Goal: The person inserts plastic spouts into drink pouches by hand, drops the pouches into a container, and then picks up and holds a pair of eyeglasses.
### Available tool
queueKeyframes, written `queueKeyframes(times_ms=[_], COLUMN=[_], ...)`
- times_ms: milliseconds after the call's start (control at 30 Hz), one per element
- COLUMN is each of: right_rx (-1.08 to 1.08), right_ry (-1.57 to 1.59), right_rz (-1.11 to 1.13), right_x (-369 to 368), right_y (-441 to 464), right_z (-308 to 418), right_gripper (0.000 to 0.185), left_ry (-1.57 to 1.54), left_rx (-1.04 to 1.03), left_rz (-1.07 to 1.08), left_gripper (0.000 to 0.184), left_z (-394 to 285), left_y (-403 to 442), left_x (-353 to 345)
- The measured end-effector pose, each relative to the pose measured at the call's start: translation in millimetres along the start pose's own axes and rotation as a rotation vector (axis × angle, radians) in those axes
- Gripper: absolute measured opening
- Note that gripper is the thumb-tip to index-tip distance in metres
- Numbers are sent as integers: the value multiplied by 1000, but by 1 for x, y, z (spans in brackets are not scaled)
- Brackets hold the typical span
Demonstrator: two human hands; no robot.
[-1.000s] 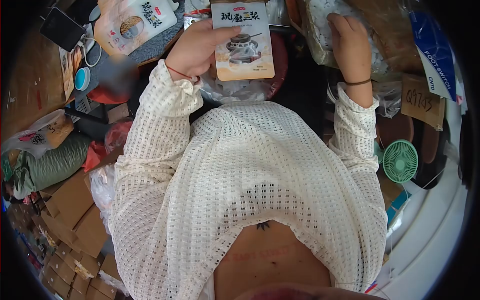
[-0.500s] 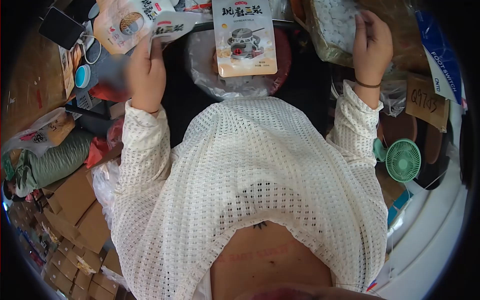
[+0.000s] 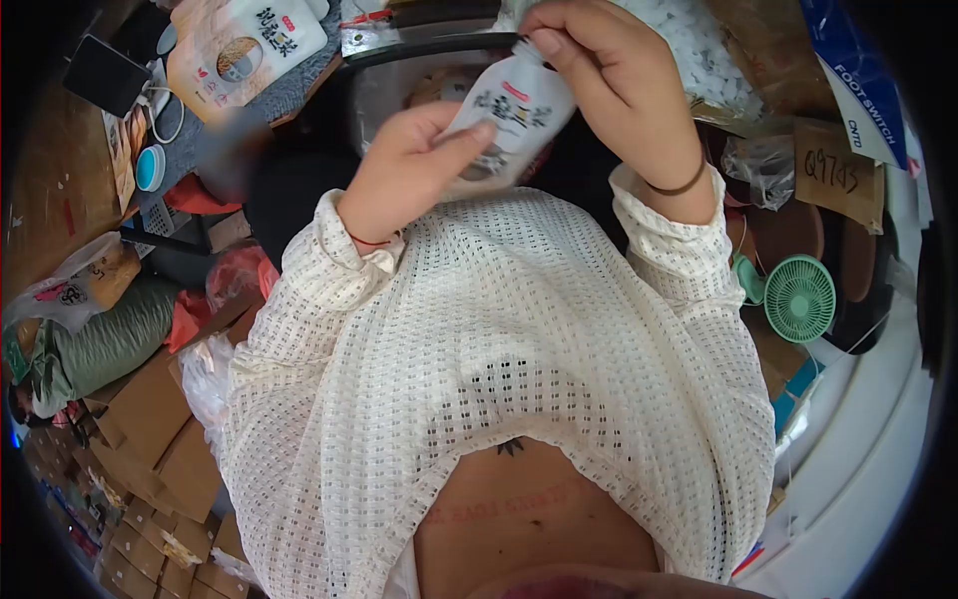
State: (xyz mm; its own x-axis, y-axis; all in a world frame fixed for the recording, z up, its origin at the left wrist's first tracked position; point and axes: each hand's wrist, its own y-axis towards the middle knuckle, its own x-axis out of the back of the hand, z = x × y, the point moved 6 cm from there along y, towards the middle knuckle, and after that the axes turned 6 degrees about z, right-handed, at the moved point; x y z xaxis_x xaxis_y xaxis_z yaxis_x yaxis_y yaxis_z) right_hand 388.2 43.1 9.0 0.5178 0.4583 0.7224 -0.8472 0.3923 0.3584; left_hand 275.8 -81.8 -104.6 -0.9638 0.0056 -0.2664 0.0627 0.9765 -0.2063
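Note:
A white and orange printed pouch (image 3: 514, 112) is tilted in front of my torso. My left hand (image 3: 414, 165) grips its lower left side, thumb across the printed front. At the pouch's narrow top end, my right hand (image 3: 619, 85) is closed with thumb and fingers pinched together; what exactly lies between the fingertips is hidden. More printed pouches (image 3: 284, 35) lie on the grey cloth at the upper left. Small white pieces (image 3: 689, 50) fill a container at the upper right, partly behind my right hand.
A black phone (image 3: 105, 75) and a round blue-lidded tub (image 3: 150, 168) are at the left. A green fan (image 3: 799, 299), a brown bag marked in ink (image 3: 838, 175) and a blue-and-white box (image 3: 858, 90) stand at the right. Cardboard boxes (image 3: 150, 409) fill the lower left.
My left hand has moved from the pouches at the left to the middle, now holding a pouch. My right hand has left the container of white pieces and come to this pouch's top.

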Motion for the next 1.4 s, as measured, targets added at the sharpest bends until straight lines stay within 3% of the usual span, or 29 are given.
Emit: queueKeyframes(times_ms=[233,333,433,533,633,767,800,867,967,1033,1067,1167,1200,1300,1333,1400], right_rx=[-78,20,-136,-262,-325,-293,-283,-136,-117,-166,-195,-138,-98,-19,18,53], right_ry=[-143,-75,242,71,356,219,65,53,66,90,104,64,39,35,67,185], right_rz=[137,199,-48,-52,-139,-27,48,-2,-68,-86,-84,-55,-41,-74,-42,62], right_x=[8,0,3,24,18,2,-1,-2,3,7,8,5,1,-17,-26,-38], right_y=[-18,-19,-24,-32,-39,-39,-40,-38,-41,-42,-42,-37,-36,-24,-19,-13], right_z=[-10,-13,-23,-44,-56,-48,-46,-42,-44,-48,-50,-47,-43,-24,-18,-10], right_gripper=[14,16,16,18,11,17,17,17,17,16,16,17,18,17,17,16], left_ry=[-180,-167,-181,-282,-331,-336,-283,-178,1067,1752,1962,1905,1775,897,547,460], left_rx=[123,132,146,113,13,-6,-45,-116,-430,-536,-337,-336,-434,-301,-413,-362], left_rz=[130,160,170,67,28,-9,-30,-68,-906,-1174,-1044,-665,-611,-707,-552,-455], left_gripper=[34,32,30,30,34,34,37,43,54,62,56,43,28,20,22,22], left_z=[13,14,19,19,3,-4,-5,-8,-49,-65,-48,-23,-29,-28,-19,-15], left_y=[5,5,8,15,30,50,49,46,0,-24,-24,-37,-40,-45,-35,-29], left_x=[-20,-25,-23,-2,29,55,57,58,106,109,122,104,105,115,116,103])
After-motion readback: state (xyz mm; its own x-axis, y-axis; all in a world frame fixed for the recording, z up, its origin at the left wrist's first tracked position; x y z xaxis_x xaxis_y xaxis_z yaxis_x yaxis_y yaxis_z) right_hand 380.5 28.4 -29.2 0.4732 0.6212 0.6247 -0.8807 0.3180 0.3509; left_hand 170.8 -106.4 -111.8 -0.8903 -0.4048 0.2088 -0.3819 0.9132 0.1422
